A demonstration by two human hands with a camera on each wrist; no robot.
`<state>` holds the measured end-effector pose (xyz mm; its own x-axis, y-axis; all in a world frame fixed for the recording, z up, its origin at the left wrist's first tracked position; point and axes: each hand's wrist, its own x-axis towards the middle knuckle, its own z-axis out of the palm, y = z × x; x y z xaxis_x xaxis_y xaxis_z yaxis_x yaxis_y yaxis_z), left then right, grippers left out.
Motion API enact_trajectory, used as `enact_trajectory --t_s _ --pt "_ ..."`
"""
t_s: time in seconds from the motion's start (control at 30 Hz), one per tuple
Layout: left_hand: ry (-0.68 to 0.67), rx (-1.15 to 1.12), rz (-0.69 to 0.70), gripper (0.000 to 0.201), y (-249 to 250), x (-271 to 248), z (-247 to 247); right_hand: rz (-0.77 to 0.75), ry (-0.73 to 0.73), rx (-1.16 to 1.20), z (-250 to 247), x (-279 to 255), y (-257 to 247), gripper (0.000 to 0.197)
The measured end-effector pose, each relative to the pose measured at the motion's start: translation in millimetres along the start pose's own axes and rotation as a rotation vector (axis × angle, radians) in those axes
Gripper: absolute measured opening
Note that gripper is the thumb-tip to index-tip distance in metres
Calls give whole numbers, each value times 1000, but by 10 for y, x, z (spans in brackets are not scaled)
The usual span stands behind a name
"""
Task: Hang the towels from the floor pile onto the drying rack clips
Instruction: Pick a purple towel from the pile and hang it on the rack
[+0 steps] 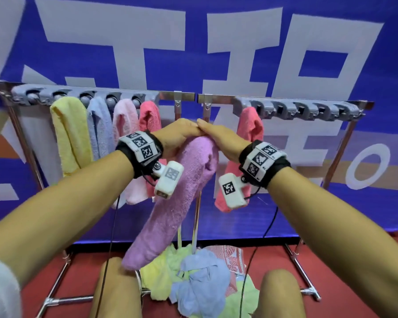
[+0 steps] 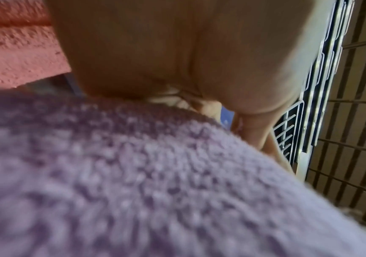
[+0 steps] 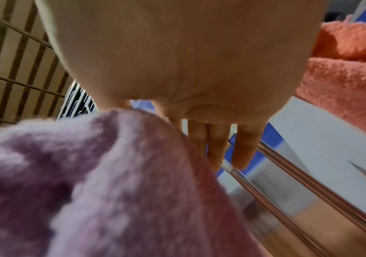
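From the head camera, the left hand point(image 1: 178, 136) and the right hand point(image 1: 218, 140) meet at the top of a fluffy lilac terry towel point(image 1: 177, 198), lifted in front of the chrome drying rack point(image 1: 186, 95). The left hand's fingers curl round the bunched top edge. The right hand lies against the fold with fingers that look fairly straight, apparently steadying or gathering it into a narrow bundle that a clip could take. The rest of the towel hangs long and loose toward the floor, clear of the heap. The grey plastic clips on the left bar point(image 1: 83, 97) already carry a yellow towel point(image 1: 69, 134), a pale blue towel point(image 1: 99, 127), a light pink towel point(image 1: 124, 120) and a coral towel point(image 1: 149, 118). Another coral towel point(image 1: 248, 127) hangs from the first of the grey clips on the right bar point(image 1: 308, 110); the clips beyond it look free, so one of those seems the likely target. Below, the floor pile of yellow-green, blue and patterned towels point(image 1: 200, 278) lies on red carpet point(image 1: 274, 260), behind which hangs a blue banner with big white lettering point(image 1: 239, 53).

The left wrist view is blurred: lilac pile fills it beneath the palm, and the grip itself is hidden.

The right wrist view shows extended fingers point(image 3: 219, 147) beside the towel's ridge, a chrome rack tube just beyond, coral terry to the right.
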<state>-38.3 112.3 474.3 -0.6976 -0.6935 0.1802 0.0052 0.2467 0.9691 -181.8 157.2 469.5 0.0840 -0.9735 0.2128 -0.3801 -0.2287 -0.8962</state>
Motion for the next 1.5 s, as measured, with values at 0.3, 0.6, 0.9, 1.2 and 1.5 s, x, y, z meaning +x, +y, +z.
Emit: enact_trajectory --t_s 0.3,0.6,0.9,1.2,1.5 --pt "107 34 -14 26 -91 -70 -114 40 -48 0 -64 -78 -14 39" --pt "-15 -114 -79 23 27 -17 13 9 300 208 -750 -224 -15 65" --pt "-104 -171 -97 46 114 260 488 154 -51 381 -774 -399 146 46" --pt "-77 -345 -155 34 -6 627 776 86 -130 441 -1210 -494 257 45" --pt "-29 -308 -116 25 -71 1245 1295 87 52 380 -1913 -360 533 25"
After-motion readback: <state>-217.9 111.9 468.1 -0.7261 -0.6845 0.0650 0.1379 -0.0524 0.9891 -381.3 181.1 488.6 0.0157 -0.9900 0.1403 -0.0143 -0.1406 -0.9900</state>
